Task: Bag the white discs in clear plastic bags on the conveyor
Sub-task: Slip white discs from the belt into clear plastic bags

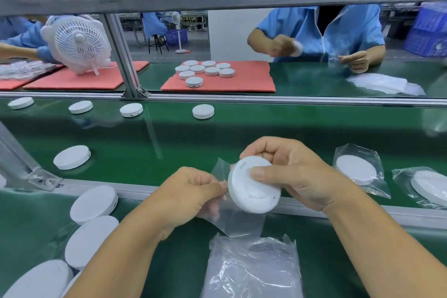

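Head view has your right hand (287, 172) gripping the disc (254, 185) by its rim, left hand (193, 191) pinching the bag (233, 215) mouth just beside it over the belt edge (314, 209), so I'd spread that mouth wide and slide the disc in edge-first, not flat.

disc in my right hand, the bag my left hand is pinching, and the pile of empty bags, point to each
white disc (251, 189), head view, on its flat face below the thumb
clear bag (239, 220), head view, on the loose film under the disc
stack of empty bags (251, 271), head view, on the middle of the top sheet
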The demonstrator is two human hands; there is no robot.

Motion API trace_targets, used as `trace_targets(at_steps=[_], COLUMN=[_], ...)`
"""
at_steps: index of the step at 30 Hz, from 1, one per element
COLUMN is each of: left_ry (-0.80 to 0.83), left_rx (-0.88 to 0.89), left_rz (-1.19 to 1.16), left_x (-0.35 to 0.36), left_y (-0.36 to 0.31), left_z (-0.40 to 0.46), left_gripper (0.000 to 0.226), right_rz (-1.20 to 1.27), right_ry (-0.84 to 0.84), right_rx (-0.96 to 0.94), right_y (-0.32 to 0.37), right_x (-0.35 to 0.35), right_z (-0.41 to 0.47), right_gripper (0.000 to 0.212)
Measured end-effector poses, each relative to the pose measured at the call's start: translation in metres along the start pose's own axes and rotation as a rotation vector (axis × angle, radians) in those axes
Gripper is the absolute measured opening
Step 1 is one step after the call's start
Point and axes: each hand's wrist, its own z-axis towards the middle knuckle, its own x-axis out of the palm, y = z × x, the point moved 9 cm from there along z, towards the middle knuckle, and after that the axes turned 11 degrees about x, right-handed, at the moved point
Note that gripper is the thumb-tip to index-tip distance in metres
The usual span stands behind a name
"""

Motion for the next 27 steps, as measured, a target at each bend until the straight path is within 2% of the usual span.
trace_targets(at_steps=[3, 5, 7, 10, 13, 15, 17, 20, 24, 27], left_ry=[-0.060, -0.112, -0.157, -0.326, -0.362, -0.401, -0.473, -0.495, -0.340, -0.232], left_rx=[0.014, -0.035, -0.051, -0.058, -0.095, -0.087, -0.053, 0.033, 0.044, 0.053], left_rz=[-0.151, -0.291, -0.357, -0.467, -0.601, -0.611, -0.548, -0.274, 0.036, 0.177], left_x=[-0.003, -0.003, 0.001, -0.002, 0.007, 0.008, 0.000, -0.017, -0.016, -0.005], left_y=[-0.003, 0.004, 0.008, 0.014, 0.021, 0.021, 0.020, 0.008, -0.011, -0.022], left_z=[0.003, 0.004, 0.005, 0.005, 0.005, 0.005, 0.003, 0.000, 0.000, -0.002], left_gripper=[0.039, 0.057, 0.061, 0.048, 0.040, 0.030, 0.019, 0.015, 0.014, 0.015], right_rz=[-0.046, 0.036, 0.132, 0.218, 0.265, 0.273, 0.229, 0.177, 0.177, 0.069], right_ry=[-0.161, -0.314, -0.407, -0.444, -0.492, -0.484, -0.471, -0.509, -0.452, -0.399], right_rx=[-0.009, -0.035, -0.051, -0.060, -0.067, -0.051, -0.027, -0.064, -0.228, -0.306], right_y=[-0.003, -0.006, -0.009, -0.012, -0.016, -0.019, -0.018, -0.002, 0.033, 0.049], right_x=[-0.009, -0.024, -0.035, -0.040, -0.044, -0.043, -0.043, -0.051, -0.046, -0.030], right_z=[0.005, 0.004, 0.002, 0.001, 0.001, 0.001, 0.001, -0.007, -0.017, -0.019], right_gripper=[0.023, 0.023, 0.021, 0.019, 0.018, 0.018, 0.017, 0.019, 0.031, 0.023])
